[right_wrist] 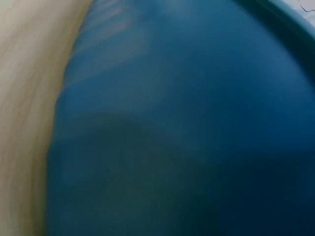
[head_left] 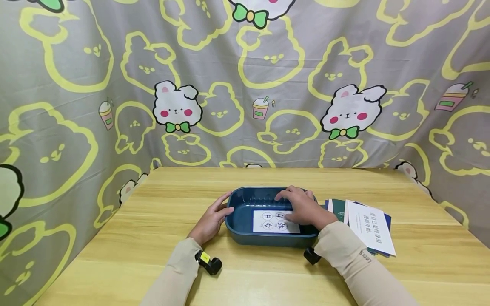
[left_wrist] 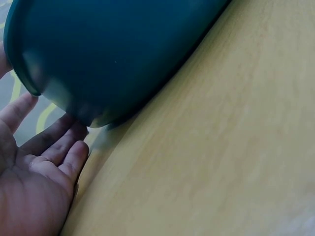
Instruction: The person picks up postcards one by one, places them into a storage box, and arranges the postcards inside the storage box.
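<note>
A dark blue oblong basin [head_left: 268,240] stands on the table. Inside lies a white card [head_left: 268,227] printed with circled characters, a dark blue edge showing along its left side. At the basin's left end, my left hand [head_left: 209,221] holds the rim, thumb over it and fingers along the outer wall. The left wrist view shows the fingers [left_wrist: 74,155] by the basin's lower side. My right hand [head_left: 302,207] reaches over the right end, spread above the card, its thumb over the card's right part. Only the basin's outer wall [right_wrist: 172,98] fills most of the right wrist view; that hand is out of it.
Right of the basin lies a loose stack of cards, a white printed card [head_left: 369,229] on top and a green card [head_left: 338,210] beneath it. The wooden table [head_left: 115,267] ends at a patterned curtain [head_left: 226,144] behind and at the sides.
</note>
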`<state>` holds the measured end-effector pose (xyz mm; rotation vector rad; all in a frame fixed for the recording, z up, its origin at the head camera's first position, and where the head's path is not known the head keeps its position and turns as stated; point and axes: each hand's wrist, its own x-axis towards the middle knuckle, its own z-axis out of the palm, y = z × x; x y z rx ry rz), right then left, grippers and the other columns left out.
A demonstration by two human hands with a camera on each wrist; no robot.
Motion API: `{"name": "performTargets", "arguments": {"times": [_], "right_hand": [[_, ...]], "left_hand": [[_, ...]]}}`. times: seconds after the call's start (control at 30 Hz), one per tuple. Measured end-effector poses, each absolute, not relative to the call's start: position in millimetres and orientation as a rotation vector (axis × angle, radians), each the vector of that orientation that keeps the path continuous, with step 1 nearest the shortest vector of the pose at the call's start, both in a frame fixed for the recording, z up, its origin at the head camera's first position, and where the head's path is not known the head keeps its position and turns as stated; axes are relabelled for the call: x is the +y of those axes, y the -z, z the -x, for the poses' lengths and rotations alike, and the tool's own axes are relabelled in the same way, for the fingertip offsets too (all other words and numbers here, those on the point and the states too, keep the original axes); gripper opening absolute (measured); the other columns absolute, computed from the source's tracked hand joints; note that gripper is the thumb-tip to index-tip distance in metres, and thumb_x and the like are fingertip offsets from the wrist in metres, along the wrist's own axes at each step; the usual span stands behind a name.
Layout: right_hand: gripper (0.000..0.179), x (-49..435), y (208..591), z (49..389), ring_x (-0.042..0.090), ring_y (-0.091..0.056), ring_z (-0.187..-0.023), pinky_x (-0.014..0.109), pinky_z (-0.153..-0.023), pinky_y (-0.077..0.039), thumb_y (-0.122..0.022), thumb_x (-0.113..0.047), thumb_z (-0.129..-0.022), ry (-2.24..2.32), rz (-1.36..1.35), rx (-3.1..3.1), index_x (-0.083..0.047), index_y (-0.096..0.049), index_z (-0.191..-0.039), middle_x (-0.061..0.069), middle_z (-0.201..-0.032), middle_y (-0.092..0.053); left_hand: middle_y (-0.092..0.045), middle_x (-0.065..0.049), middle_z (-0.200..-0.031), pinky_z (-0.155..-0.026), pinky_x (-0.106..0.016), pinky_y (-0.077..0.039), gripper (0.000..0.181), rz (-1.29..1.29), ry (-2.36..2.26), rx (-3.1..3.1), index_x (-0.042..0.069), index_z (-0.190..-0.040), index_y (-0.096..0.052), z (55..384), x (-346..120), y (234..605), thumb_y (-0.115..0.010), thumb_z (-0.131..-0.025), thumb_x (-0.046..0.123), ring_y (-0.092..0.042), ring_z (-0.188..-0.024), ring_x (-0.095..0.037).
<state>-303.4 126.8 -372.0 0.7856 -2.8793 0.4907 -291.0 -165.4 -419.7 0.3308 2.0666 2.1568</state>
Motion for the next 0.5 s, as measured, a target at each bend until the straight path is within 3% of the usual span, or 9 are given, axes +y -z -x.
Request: {"name": "performTargets", "arguments": {"times": [0.1,0.23,0.5], "right_hand": [[0.038,129,371,304,0.030,-0.054,-0.107,0.053,-0.093,-0.040,-0.077,-0.010,-0.081,-0.576,-0.781,-2.850,-0.012,-0.065,-0.117,0.010,-0.114,-0.058],[0.031,133,368,306,0.027,-0.057,-0.098,0.048,-0.087,-0.051,-0.070,-0.005,-0.084,-0.687,-0.772,-2.776,-0.005,-0.066,-0.114,0.012,-0.105,-0.061],[0.030,152,357,309,0.030,-0.058,-0.095,0.050,-0.084,-0.052,-0.069,-0.006,-0.087,-0.785,-0.620,-2.688,-0.001,-0.063,-0.116,0.016,-0.105,-0.062]], "left_hand": [[-0.035,-0.024,-0.146,-0.111,-0.048,-0.031,0.058,-0.326,-2.160,2.062,0.014,-0.152,-0.032,290,-165,420,-0.054,-0.098,0.013,-0.039,-0.132,-0.037],[-0.036,-0.024,-0.146,-0.111,-0.048,-0.030,0.058,-0.324,-2.158,2.070,0.015,-0.152,-0.033,290,-165,421,-0.055,-0.098,0.014,-0.040,-0.132,-0.037],[-0.032,-0.025,-0.148,-0.112,-0.048,-0.028,0.061,-0.345,-2.134,2.084,0.013,-0.154,-0.028,293,-167,421,-0.054,-0.099,0.015,-0.037,-0.134,-0.038]]}}
